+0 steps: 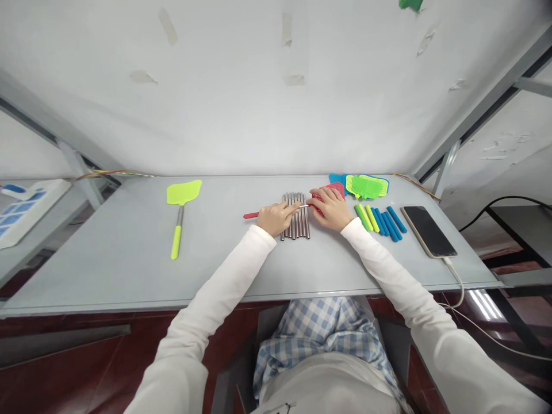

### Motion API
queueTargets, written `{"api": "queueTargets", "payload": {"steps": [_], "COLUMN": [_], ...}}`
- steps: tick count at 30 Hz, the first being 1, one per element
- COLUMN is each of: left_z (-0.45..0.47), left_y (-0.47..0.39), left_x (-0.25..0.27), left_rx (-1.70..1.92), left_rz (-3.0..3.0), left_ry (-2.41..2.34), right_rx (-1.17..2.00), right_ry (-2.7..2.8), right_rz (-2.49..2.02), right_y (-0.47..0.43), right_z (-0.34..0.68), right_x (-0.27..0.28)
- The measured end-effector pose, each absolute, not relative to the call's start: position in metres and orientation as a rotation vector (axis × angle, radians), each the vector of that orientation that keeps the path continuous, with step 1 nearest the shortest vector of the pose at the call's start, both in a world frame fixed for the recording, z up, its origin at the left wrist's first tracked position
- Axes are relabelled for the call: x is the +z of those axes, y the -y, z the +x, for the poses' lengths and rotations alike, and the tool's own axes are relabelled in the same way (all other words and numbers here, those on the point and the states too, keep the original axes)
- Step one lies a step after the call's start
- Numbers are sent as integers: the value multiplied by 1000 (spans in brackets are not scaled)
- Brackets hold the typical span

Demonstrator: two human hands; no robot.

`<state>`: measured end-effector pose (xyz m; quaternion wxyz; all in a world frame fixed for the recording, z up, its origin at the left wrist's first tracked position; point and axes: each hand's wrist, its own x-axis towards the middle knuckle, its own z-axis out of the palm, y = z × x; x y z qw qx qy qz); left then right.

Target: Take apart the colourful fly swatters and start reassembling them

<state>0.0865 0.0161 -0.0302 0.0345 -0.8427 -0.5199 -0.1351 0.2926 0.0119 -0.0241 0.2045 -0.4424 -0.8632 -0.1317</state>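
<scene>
My left hand (275,218) is closed around a fly swatter's rod, its red handle (250,216) sticking out to the left. At the other end my right hand (331,208) grips the red mesh swatter head (337,188), which my fingers partly cover. The thin metal rod (305,206) shows between both hands. Beneath it lies a row of several metal tubes (295,229) on the table. To the right of my right hand rest several loose handles, green and yellow (367,218) and blue (390,223). Behind them lie stacked swatter heads (367,186) in green, yellow and blue.
A whole yellow fly swatter (177,230) lies on the left of the grey table (133,247). A phone (429,232) with a white cable (457,279) sits at the right. A white wall stands behind, and metal frame bars rise at both sides.
</scene>
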Motion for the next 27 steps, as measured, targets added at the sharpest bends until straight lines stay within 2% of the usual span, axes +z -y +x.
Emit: {"api": "queueTargets", "payload": {"steps": [12, 22, 27], "left_z": [106, 119, 109], "left_y": [-15, -21, -24], "left_x": [-33, -24, -19], "left_rx": [-678, -293, -253], "left_rz": [-2691, -2781, -2800], "left_ry": [1454, 1478, 1498], "right_rx": [-317, -326, -388], "right_ry": [2371, 2367, 2356], "right_rz": [-1245, -1365, -1356], "right_y": [-13, -17, -15], "right_z": [285, 290, 285], "right_x": [-29, -39, -37]}}
